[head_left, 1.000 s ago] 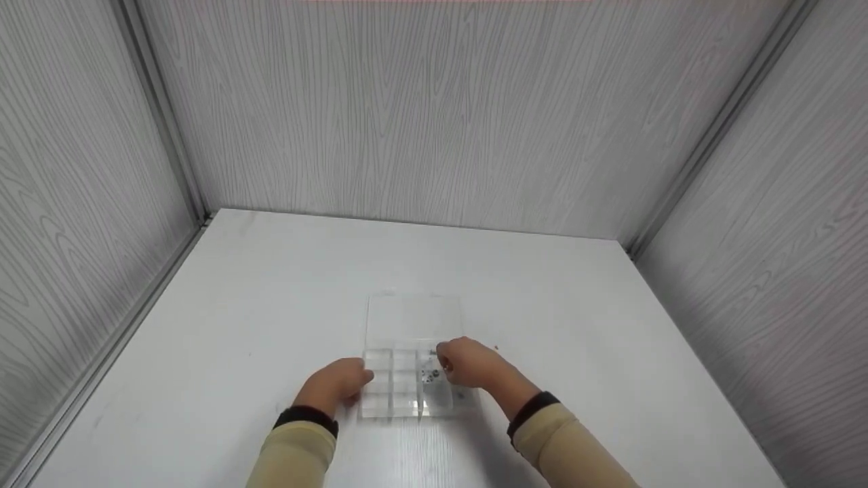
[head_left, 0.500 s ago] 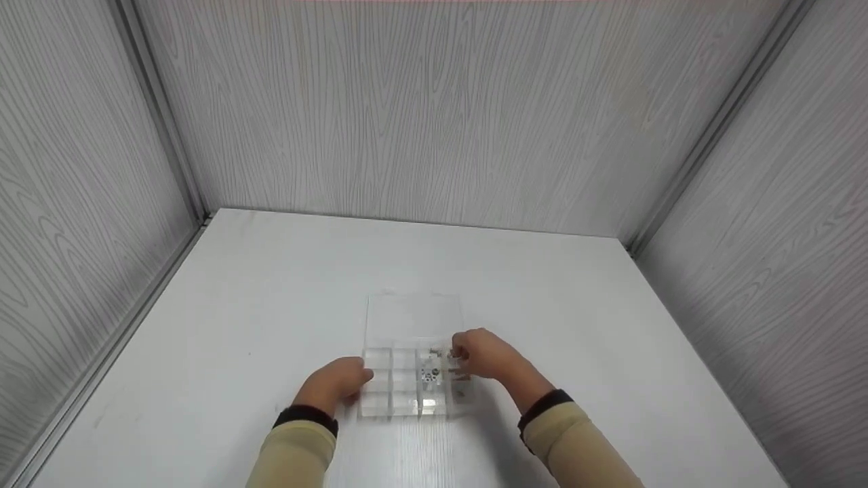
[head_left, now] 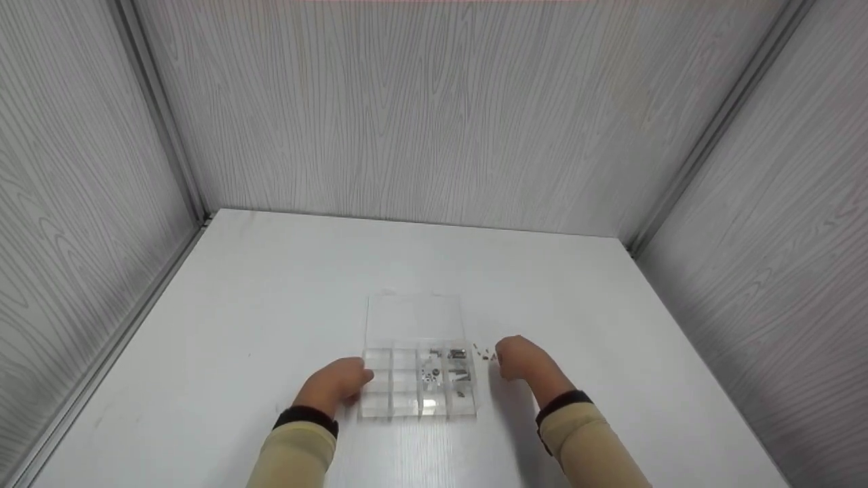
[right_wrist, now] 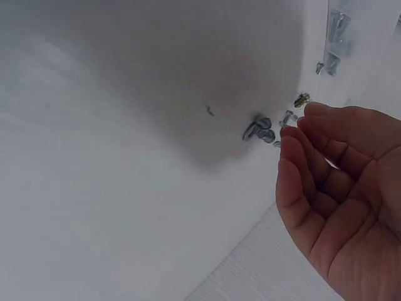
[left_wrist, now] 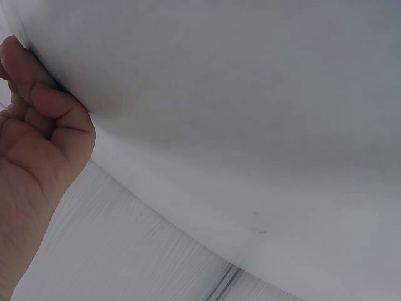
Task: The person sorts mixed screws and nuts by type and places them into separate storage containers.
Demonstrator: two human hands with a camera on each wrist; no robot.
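A clear plastic compartment box (head_left: 392, 400) lies on the white table, its lid (head_left: 413, 317) folded back flat behind it. My left hand (head_left: 337, 378) grips the box's left side, thumb over the edge. Small nuts or washers (head_left: 435, 372) lie in the third column; screw-like metal pieces (head_left: 459, 373) lie in the rightmost one. Right of the box, my right hand (head_left: 522, 359) hovers low by several loose small screws (head_left: 484, 353). In the right wrist view, its thumb and bent fingertips stand slightly apart beside the screws (right_wrist: 259, 130), with nothing clearly between them.
The white table (head_left: 271, 271) is enclosed by grey wood-grain panels (head_left: 434, 115) at the back and sides. One small metal piece (right_wrist: 209, 111) lies apart from the other screws in the right wrist view. The box's left columns hold nothing visible.
My right hand has moved rightward from over the box's right columns to the loose screws on the table, uncovering the rightmost compartments. My left hand has stayed on the box's left side.
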